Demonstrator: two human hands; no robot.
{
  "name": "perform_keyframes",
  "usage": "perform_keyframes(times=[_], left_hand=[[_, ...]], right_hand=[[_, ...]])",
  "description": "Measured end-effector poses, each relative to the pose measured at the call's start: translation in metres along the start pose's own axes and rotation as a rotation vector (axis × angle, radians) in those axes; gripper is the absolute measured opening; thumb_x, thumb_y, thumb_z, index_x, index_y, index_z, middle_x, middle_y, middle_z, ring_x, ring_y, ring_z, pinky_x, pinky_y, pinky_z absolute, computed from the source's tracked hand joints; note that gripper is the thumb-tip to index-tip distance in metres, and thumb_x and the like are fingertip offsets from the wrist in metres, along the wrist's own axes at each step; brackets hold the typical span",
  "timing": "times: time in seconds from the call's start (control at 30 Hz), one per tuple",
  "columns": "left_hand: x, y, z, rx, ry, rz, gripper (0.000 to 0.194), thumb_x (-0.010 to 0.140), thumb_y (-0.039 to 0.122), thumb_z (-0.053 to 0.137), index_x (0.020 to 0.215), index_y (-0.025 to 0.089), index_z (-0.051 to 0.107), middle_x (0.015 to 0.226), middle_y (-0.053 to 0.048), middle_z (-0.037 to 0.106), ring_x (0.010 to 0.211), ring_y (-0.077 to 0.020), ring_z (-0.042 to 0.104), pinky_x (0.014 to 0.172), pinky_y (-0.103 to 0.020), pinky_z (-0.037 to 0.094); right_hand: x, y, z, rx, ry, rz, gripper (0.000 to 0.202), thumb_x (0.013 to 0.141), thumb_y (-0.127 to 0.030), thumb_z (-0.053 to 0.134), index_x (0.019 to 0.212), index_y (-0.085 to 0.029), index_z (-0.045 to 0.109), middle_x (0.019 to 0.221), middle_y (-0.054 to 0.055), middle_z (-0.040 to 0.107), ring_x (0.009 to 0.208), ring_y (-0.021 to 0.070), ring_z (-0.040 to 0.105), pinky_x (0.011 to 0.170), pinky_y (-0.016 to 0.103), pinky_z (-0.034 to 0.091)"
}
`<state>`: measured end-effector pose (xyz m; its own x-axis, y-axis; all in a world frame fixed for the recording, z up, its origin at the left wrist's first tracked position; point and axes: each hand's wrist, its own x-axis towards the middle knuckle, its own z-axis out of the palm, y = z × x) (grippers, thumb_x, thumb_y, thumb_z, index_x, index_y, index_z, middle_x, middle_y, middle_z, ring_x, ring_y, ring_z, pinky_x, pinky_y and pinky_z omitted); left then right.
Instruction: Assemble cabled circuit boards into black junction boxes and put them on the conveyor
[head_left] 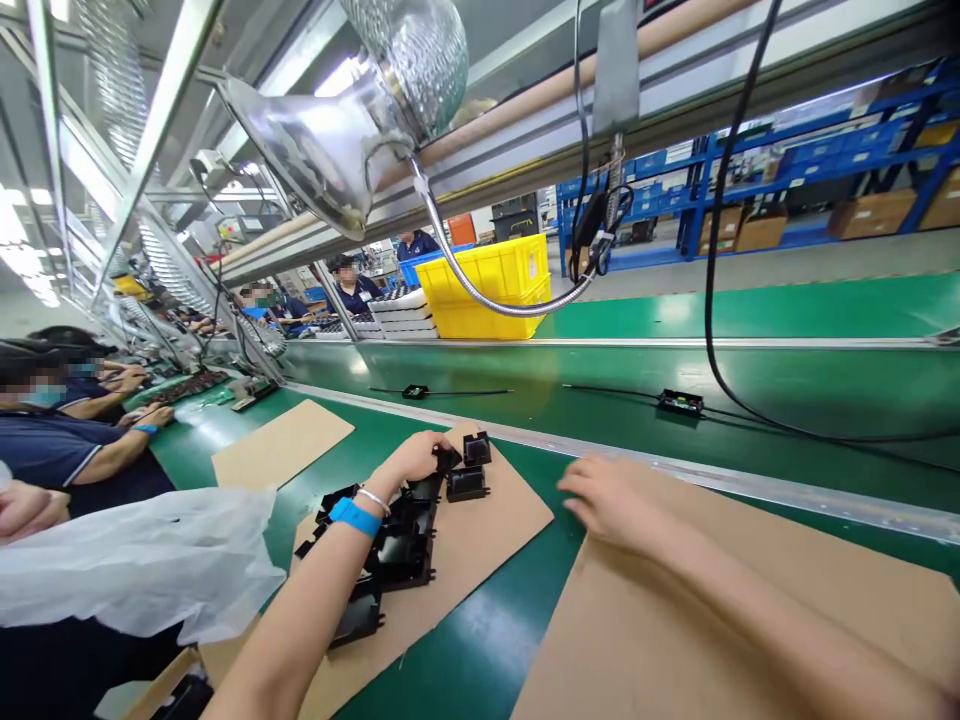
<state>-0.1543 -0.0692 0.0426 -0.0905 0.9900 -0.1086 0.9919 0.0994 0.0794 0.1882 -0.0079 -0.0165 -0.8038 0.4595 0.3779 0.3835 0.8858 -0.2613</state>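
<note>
My left hand [414, 457], with a blue band at the wrist, is closed on a small black plastic housing [448, 460] above a cardboard sheet [487, 530]. Several more black housings [401, 550] lie grouped on that sheet, under and beside my left forearm. Two of them, including this box-shaped housing [466, 484], sit just right of my fingers. My right hand [606, 497] is over the far left corner of a second cardboard sheet [720, 600]. Its fingers are loosely bent and somewhat apart, and nothing shows in them.
Two cabled black boxes, one of them this box [680, 403], lie on the green line beyond the metal rail [750, 488]. Yellow bins [484, 290] stand farther back. A metal exhaust hood [300, 150] hangs overhead. At left, a person's hand [30, 510] is by a translucent bag [150, 570].
</note>
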Motion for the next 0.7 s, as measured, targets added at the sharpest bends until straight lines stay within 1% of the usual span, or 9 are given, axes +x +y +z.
perform_keyframes(times=[0.07,0.1,0.17,0.23,0.33,0.43,0.53,0.63,0.7], left_hand=[[-0.006,-0.009,0.007,-0.025,-0.003,0.002,0.03,0.095,0.034,0.058,0.121,0.017,0.058,0.123,-0.009,0.059,0.104,-0.0223,0.061,0.088,-0.043,0.053],[-0.008,-0.012,0.011,-0.039,-0.005,0.008,0.03,0.095,0.034,0.058,0.12,0.018,0.058,0.123,-0.009,0.059,0.104,-0.0223,0.061,0.088,-0.043,0.053],[-0.011,-0.015,0.019,-0.072,-0.012,0.017,0.03,0.095,0.034,0.057,0.12,0.018,0.058,0.124,-0.009,0.059,0.104,-0.0223,0.061,0.088,-0.043,0.053],[-0.011,-0.019,0.025,-0.116,-0.014,0.013,0.03,0.095,0.034,0.058,0.121,0.017,0.058,0.123,-0.009,0.059,0.104,-0.0224,0.061,0.088,-0.043,0.053],[-0.009,-0.024,0.029,-0.212,0.003,-0.015,0.032,0.095,0.034,0.058,0.122,0.017,0.057,0.123,-0.01,0.059,0.104,-0.0225,0.061,0.088,-0.043,0.053],[-0.005,-0.024,0.026,-0.358,0.038,-0.045,0.032,0.095,0.034,0.059,0.122,0.017,0.057,0.123,-0.01,0.059,0.104,-0.0226,0.061,0.087,-0.043,0.053],[-0.005,-0.011,0.022,-0.559,0.082,-0.05,0.032,0.095,0.034,0.059,0.121,0.016,0.057,0.122,-0.009,0.059,0.103,-0.0226,0.061,0.087,-0.043,0.054],[-0.013,0.022,0.02,-0.8,0.092,0.013,0.032,0.095,0.035,0.058,0.12,0.015,0.057,0.116,-0.008,0.061,0.097,-0.0206,0.063,0.082,-0.04,0.055],[-0.022,0.053,0.022,-0.942,0.066,0.09,0.032,0.096,0.04,0.056,0.113,0.014,0.06,0.105,-0.007,0.064,0.086,-0.0181,0.065,0.074,-0.036,0.056]], right_hand=[[0.056,-0.039,0.024,0.024,-0.035,-0.043,0.014,0.09,-0.017,0.056,0.094,-0.02,0.069,0.102,0.007,0.065,0.103,0.0222,0.057,0.088,0.038,0.047],[0.08,-0.052,0.034,0.03,-0.041,-0.041,0.014,0.092,-0.022,0.056,0.099,-0.02,0.068,0.108,0.007,0.064,0.107,0.0226,0.056,0.09,0.04,0.047],[0.115,-0.068,0.053,0.032,-0.052,-0.001,0.022,0.094,-0.031,0.058,0.112,-0.018,0.063,0.121,0.008,0.059,0.111,0.0241,0.055,0.094,0.045,0.047],[0.134,-0.073,0.067,0.032,-0.074,0.067,0.031,0.095,-0.035,0.058,0.12,-0.017,0.059,0.126,0.01,0.057,0.11,0.0248,0.057,0.093,0.048,0.048],[0.142,-0.067,0.076,0.046,-0.127,0.145,0.032,0.095,-0.035,0.059,0.121,-0.017,0.058,0.124,0.01,0.058,0.107,0.0241,0.059,0.09,0.046,0.051],[0.134,-0.054,0.068,0.094,-0.168,0.178,0.031,0.095,-0.035,0.059,0.12,-0.017,0.058,0.123,0.009,0.058,0.105,0.0235,0.059,0.089,0.045,0.052],[0.107,-0.036,0.042,0.189,-0.179,0.19,0.026,0.095,-0.033,0.059,0.113,-0.015,0.061,0.114,0.008,0.062,0.1,0.0213,0.061,0.086,0.043,0.052],[0.053,-0.024,0.002,0.31,-0.181,0.189,0.01,0.096,-0.019,0.052,0.096,-0.016,0.062,0.095,0.003,0.065,0.087,0.016,0.062,0.078,0.032,0.052],[0.001,-0.021,-0.023,0.362,-0.182,0.212,0.014,0.095,-0.013,0.046,0.089,-0.017,0.059,0.087,0.001,0.064,0.079,0.0139,0.061,0.07,0.027,0.051]])
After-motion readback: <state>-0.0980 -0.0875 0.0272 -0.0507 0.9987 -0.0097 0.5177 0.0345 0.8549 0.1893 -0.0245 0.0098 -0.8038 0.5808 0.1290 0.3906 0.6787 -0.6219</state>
